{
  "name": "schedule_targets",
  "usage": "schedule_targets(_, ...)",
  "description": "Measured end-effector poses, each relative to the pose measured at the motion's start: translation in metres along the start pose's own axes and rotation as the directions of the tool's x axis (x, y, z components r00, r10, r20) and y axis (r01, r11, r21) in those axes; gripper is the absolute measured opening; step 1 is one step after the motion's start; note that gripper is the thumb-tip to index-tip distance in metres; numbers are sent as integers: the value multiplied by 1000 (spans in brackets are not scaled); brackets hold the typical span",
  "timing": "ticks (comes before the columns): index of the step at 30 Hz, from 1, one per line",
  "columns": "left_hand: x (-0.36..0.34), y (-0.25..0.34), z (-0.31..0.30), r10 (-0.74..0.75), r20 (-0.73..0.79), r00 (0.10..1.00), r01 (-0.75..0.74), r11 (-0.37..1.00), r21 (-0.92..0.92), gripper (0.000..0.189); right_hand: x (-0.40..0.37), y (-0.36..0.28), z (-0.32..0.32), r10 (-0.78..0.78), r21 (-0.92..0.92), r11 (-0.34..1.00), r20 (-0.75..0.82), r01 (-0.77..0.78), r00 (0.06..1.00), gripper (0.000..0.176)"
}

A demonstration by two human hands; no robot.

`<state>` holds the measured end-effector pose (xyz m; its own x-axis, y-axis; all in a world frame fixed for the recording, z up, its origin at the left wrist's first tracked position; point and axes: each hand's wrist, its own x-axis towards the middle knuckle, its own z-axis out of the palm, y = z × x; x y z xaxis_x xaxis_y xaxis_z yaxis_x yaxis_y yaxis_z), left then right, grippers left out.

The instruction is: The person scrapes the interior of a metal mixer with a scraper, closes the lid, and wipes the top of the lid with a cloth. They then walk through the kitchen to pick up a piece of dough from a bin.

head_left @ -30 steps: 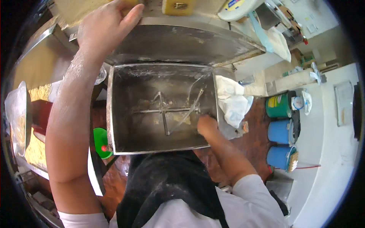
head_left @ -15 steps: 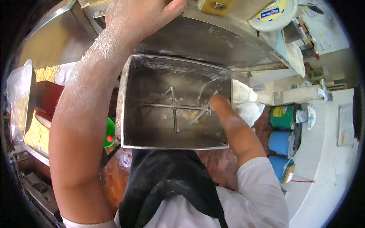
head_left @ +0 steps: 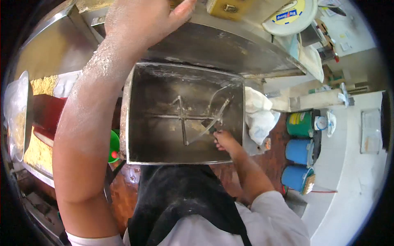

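A metal mixer bowl (head_left: 133, 123), a deep rectangular tub with streaks of dough or flour on its walls, stands open in front of me. Bent metal mixing bars (head_left: 183, 123) cross inside it. My right hand (head_left: 225, 141) reaches into the right side of the bowl, fingers closed around a small dark scraper (head_left: 210, 125); its end is hard to make out. Flour-dusted and stretched past the raised metal lid (head_left: 230, 45), my left hand (head_left: 150, 12) has its thumb held apart, while its other fingers are mostly beyond the top edge.
At left stand a clear-covered bowl (head_left: 18, 117), a red container (head_left: 45, 112) and yellow crumbly dough (head_left: 39, 153). A green bucket (head_left: 114, 145) sits low beside the mixer. White cloth or plastic (head_left: 260, 117) lies at its right. Blue buckets (head_left: 295, 176) line the wall.
My right hand has moved down and toward me within the bowl, bringing the scraper into view. My left hand stays at the top; the whole view has shifted slightly.
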<state>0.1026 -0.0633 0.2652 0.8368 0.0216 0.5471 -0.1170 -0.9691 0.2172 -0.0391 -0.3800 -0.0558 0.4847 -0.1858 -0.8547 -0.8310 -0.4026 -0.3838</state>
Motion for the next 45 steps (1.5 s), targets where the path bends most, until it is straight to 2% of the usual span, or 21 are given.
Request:
schedule_targets(1, 0, 3, -1, -28, 29, 999, 28, 1000, 9, 44, 5, 17, 0, 9, 8, 1000, -7, -9, 1000, 22)
schedule_targets(2, -4, 6, -1, -20, 37, 999, 20, 1000, 0, 44, 18, 35, 1, 142, 415, 892, 122, -181, 982, 21)
schedule_targets(3, -8, 10, -2, 10, -35, 999, -8, 999, 38, 43, 20, 42, 1, 199, 720, 600, 288, -349, 937, 21)
schedule_targets(4, -9, 14, -3, 42, -110, 993, -33, 996, 77, 43, 23, 46, -1, 199, 727, 593, 283, -346, 938, 21)
schedule_targets(6, -1, -1, 7, 71, -96, 993, -70, 997, 10, 41, 17, 30, -3, 269, 804, 548, 91, -230, 959, 18)
schedule_targets(9, 2, -4, 8, 75, -50, 996, -72, 996, 59, 40, 22, 18, 9, 275, 809, 559, 23, -180, 961, 11)
schedule_targets(10, 1, -3, 7, 71, -47, 996, -71, 997, 7, 40, 24, 15, 14, 273, 809, 560, 25, -180, 962, 11)
schedule_targets(13, -3, 1, 3, 51, -66, 997, -53, 998, -26, 41, 32, 3, 30, 251, 877, 475, -49, -79, 967, 6)
schedule_targets(15, -4, 0, 6, 42, -90, 995, -43, 999, -14, 42, 46, 2, 34, 217, 984, 173, 8, -46, 976, 7)
schedule_targets(16, -2, -6, 13, 70, -50, 996, -71, 997, -17, 43, 51, 3, 34, 213, 984, 171, 9, -46, 977, 7)
schedule_targets(18, 2, -8, 15, 113, -13, 994, -113, 993, -19, 46, 56, 6, 35, 112, 949, 256, 160, -184, 981, 16)
schedule_targets(19, 2, -8, 14, 94, 13, 995, -94, 995, -22, 46, 58, 9, 38, 107, 952, 247, 161, -183, 981, 16)
schedule_targets(21, 2, -7, 15, 80, 44, 996, -78, 997, -26, 47, 56, 12, 42, 133, 893, 397, 172, -212, 976, 19)
schedule_targets(24, 0, -7, 18, 65, 18, 998, -64, 997, -50, 47, 44, 9, 36, 182, 867, 463, 108, -182, 977, 22)
schedule_targets(27, 3, -11, 18, 108, 16, 994, -107, 992, -61, 47, 38, 12, 28, 157, 893, 413, 123, -178, 980, 15)
schedule_targets(31, 2, -9, 15, 106, 29, 994, -105, 994, -27, 46, 34, 13, 20, 156, 899, 406, 109, -165, 982, 18)
schedule_targets(34, 2, -8, 14, 92, 42, 995, -92, 996, -14, 46, 42, 21, 14, 158, 884, 415, 163, -215, 974, 21)
schedule_targets(36, 2, -7, 15, 84, 46, 995, -84, 996, -4, 47, 51, 28, 6, 159, 854, 419, 267, -310, 951, 24)
schedule_targets(40, 1, -8, 15, 87, 28, 996, -87, 996, 0, 47, 51, 28, 4, 107, 865, 391, 295, -313, 949, 26)
schedule_targets(42, 1, -8, 15, 91, 21, 996, -91, 996, -9, 47, 31, 12, 11, 272, 753, 634, -4, -176, 962, 27)
schedule_targets(45, 1, -7, 16, 93, 14, 996, -92, 993, -69, 47, 69, 34, 23, 172, 599, 801, -218, -7, 961, 24)
